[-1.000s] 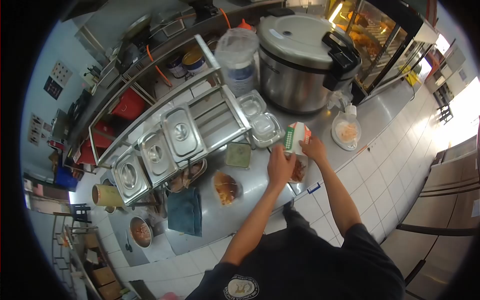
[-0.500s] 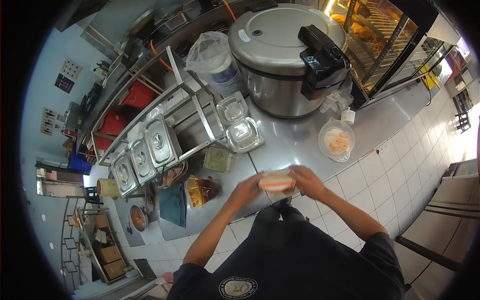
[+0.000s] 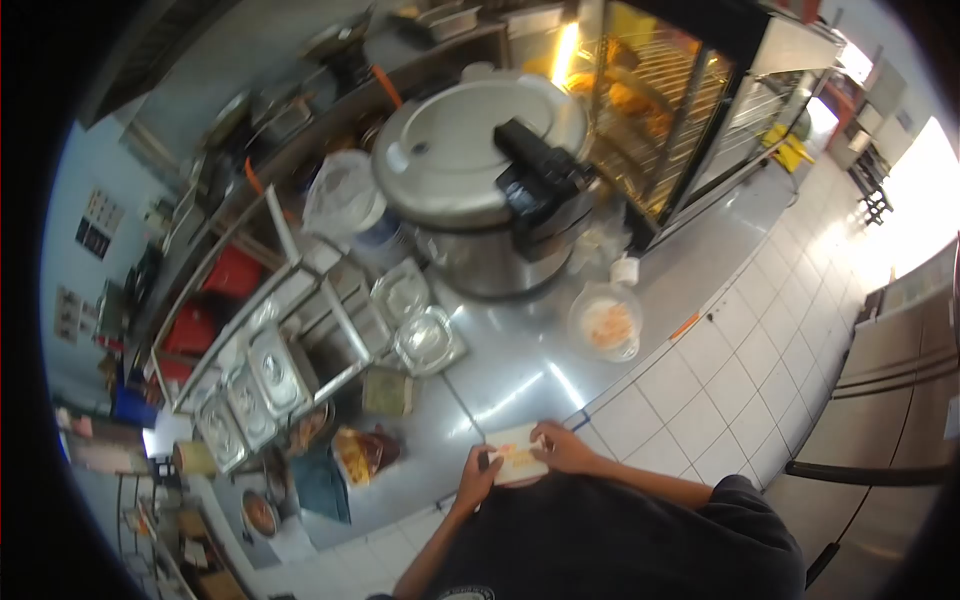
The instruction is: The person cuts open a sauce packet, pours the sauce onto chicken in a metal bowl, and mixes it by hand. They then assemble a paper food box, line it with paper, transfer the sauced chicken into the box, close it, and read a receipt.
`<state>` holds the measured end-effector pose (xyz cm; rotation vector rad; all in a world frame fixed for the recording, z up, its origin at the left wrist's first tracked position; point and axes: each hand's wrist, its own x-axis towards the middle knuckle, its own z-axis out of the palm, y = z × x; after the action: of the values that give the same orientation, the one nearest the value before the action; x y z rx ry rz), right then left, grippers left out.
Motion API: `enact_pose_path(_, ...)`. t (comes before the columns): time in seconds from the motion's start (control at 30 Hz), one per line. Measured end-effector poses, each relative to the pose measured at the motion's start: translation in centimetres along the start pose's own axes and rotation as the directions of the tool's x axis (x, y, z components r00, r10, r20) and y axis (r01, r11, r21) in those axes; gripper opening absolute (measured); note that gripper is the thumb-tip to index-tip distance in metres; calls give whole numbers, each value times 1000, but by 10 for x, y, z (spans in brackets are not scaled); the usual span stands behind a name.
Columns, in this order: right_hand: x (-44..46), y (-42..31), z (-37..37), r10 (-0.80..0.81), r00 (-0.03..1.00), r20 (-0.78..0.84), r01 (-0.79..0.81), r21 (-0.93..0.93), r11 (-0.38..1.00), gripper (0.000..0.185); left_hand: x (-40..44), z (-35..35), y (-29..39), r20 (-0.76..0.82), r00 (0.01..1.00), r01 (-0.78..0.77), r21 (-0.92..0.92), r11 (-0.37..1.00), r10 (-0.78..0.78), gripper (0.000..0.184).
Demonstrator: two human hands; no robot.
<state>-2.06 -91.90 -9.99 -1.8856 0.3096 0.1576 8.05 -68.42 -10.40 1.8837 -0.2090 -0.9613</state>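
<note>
Close to my body, at the front edge of the steel counter (image 3: 505, 385), I hold a small pale box-like pack (image 3: 515, 462) with orange and yellow print on its face. My left hand (image 3: 477, 482) grips its left end, and my right hand (image 3: 563, 450) is closed round the right end and top corner. Blur hides the lettering and any opening. Further right on the counter sits a clear plastic bowl (image 3: 582, 318) with pale orange pieces inside. To the left of my hands lies a yellow and brown bag (image 3: 362, 455).
A large steel cooker (image 3: 480, 255) stands at the back, beside a lit glass warming cabinet (image 3: 690, 130). Clear lidded containers (image 3: 430, 340), a metal rack (image 3: 345, 335) with lidded pans (image 3: 278, 375), and a green cloth (image 3: 322, 485) are on the left. Tiled floor (image 3: 720, 390) runs along the right.
The pack has come nearer my body and tilted, so its printed face now shows. Both hands still hold it. My view has swung, shifting the counter down and left.
</note>
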Motion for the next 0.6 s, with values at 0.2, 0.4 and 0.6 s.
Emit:
enact_pose_path(0.2, 45, 18, 8, 419, 908, 19, -387, 422, 820, 72, 24, 4, 30, -9, 961, 191, -700, 688, -276, 47)
enact_pose_path(0.4, 67, 13, -21, 453, 880, 143, -473, 182, 862, 72, 42, -2, 16, 124, 968, 246, -630, 737, -218, 43)
enact_pose_path(0.6, 38, 15, -18, 467, 792, 394, -596, 331, 732, 71, 32, -27, -5, 265, 905, 395, -240, 887, -332, 55)
